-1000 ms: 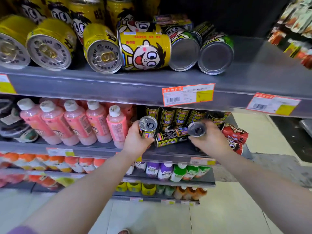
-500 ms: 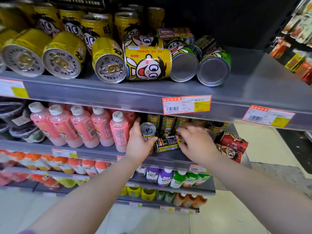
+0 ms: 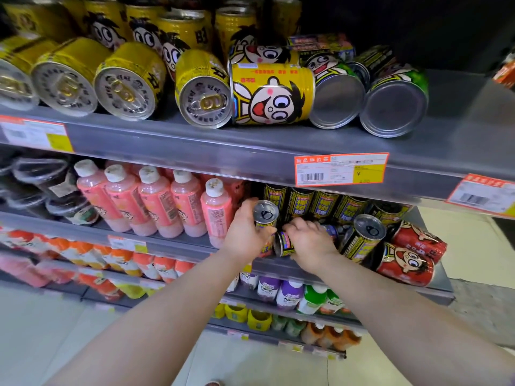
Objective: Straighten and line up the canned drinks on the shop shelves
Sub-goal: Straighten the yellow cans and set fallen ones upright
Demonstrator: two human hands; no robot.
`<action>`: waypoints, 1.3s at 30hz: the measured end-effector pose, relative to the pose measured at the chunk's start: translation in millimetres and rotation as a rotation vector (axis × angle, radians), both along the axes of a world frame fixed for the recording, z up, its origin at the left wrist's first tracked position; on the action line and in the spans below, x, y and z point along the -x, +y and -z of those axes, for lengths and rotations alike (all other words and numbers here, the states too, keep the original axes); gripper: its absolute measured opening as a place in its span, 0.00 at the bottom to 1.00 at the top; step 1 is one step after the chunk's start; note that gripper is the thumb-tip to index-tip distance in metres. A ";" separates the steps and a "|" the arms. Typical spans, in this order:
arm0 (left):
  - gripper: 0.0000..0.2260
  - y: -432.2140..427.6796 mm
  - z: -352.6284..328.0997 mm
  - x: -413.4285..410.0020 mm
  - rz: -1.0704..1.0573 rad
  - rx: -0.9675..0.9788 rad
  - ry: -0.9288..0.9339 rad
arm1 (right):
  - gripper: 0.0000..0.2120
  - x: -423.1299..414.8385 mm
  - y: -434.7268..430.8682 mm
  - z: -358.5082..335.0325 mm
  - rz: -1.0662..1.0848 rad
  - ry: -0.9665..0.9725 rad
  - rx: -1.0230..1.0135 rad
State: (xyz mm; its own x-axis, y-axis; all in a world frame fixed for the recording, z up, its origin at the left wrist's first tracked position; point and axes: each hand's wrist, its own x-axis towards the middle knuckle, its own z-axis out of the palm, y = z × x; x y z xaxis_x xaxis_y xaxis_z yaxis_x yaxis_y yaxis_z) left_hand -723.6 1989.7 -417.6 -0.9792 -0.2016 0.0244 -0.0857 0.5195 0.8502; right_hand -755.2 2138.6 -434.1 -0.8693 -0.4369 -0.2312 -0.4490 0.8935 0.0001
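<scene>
Two cans handled on shelf (image 3: 181, 246): left hand (image 3: 245, 236) grips upright can (image 3: 266, 216); right hand (image 3: 310, 242), fingers curled, holds lying can (image 3: 284, 244) just beside.

Row of pink bottles (image 3: 156, 207) at middle shelf (image 3: 178, 245) left; orange price tag (image 3: 340, 169) on upper shelf (image 3: 195, 140) front edge; purple bottles (image 3: 280, 292) below.

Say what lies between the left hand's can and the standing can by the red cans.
Head view: a toppled can, gripped by the right hand, beside the upright can in the left hand.
</scene>
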 end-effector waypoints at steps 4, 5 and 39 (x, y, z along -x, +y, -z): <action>0.26 -0.7 -3.0 -1.0 0.006 0.009 -0.033 | 0.31 -7.5 11.4 -15.1 0.145 -0.046 0.309; 0.27 -0.7 -4.4 -1.6 0.009 0.008 -0.044 | 0.31 -8.2 13.6 -19.6 0.209 -0.072 0.410; 0.29 223.0 -25.3 -21.1 0.679 0.585 0.078 | 0.19 -34.2 234.7 -54.6 0.795 0.110 0.641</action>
State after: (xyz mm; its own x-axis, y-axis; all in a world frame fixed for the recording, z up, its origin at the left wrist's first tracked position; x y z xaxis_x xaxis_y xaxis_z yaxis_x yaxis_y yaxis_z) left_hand -702.4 2212.7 -392.3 -0.8740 0.4858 0.0124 0.4446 0.7890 0.4241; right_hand -721.0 2373.3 -379.5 -0.9635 0.2613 -0.0591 0.2466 0.7793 -0.5761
